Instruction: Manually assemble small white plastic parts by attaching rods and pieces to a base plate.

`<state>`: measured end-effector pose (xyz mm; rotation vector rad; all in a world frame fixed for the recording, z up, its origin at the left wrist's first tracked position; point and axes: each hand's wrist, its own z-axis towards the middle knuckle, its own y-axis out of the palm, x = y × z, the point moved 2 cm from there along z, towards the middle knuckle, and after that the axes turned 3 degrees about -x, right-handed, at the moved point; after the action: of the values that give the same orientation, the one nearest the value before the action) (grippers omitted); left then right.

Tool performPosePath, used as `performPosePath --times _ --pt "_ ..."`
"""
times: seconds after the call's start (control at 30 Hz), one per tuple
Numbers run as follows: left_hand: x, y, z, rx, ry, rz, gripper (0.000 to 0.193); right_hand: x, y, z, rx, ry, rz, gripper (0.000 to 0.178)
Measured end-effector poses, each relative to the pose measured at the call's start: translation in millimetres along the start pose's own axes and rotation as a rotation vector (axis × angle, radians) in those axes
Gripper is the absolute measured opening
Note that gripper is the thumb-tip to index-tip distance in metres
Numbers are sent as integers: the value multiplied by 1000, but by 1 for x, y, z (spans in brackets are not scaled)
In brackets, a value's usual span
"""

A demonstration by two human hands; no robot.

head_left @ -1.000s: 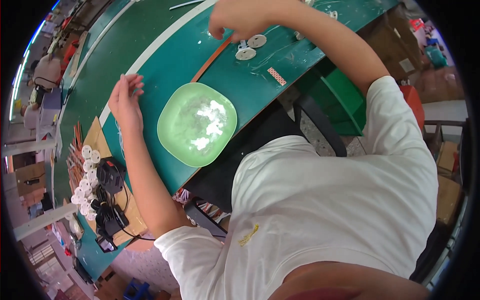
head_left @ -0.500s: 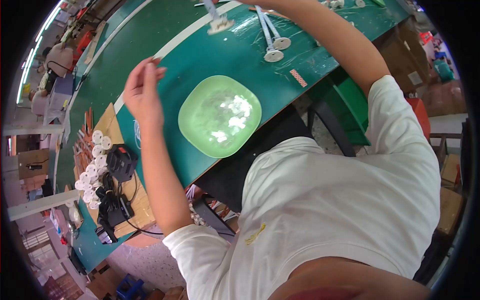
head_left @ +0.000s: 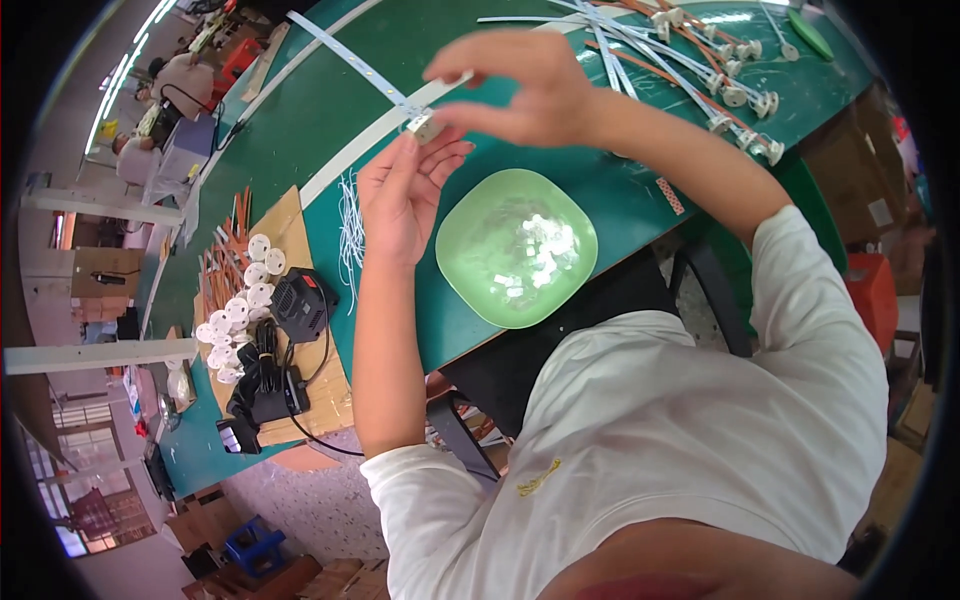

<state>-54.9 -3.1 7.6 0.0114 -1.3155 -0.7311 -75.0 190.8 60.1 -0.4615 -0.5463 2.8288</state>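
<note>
The view is bright, tube lights (head_left: 127, 66) glare at upper left, and lines bend toward blackened corners.

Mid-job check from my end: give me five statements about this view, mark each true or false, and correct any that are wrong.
1. The green bowl has small white pieces in it. True.
2. Both hands are inside the bowl. False: the left hand and right hand are at a white fitting on a pale strip, outside the bowl.
3. A bundle of white wires lies left of the bowl. True.
4. The black boxy device is right of the bowl. False: the black boxy device is to its left, on cardboard.
5. The stool on the floor is blue. True.
</note>
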Motion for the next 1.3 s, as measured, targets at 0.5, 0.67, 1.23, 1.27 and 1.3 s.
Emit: performPosePath --times 0.5,0.67,1.23,1.27,1.3 --pt "-12 8 -6 -37 -46 100 28 4 16 -42 44 -131 24 23" --pt "-11 9 -8 -28 -39 133 28 0 17 -44 39 -137 42 25" --pt "-16 -4 -5 -69 -106 157 31 -15 -6 -29 -327 -110 -296 13" --pt "-15 0 -7 -70 -85 124 30 -20 -5 -27 -370 -23 -287 14" --pt "-12 2 -6 -33 -79 132 29 -23 -4 -26 -337 102 -288 12"
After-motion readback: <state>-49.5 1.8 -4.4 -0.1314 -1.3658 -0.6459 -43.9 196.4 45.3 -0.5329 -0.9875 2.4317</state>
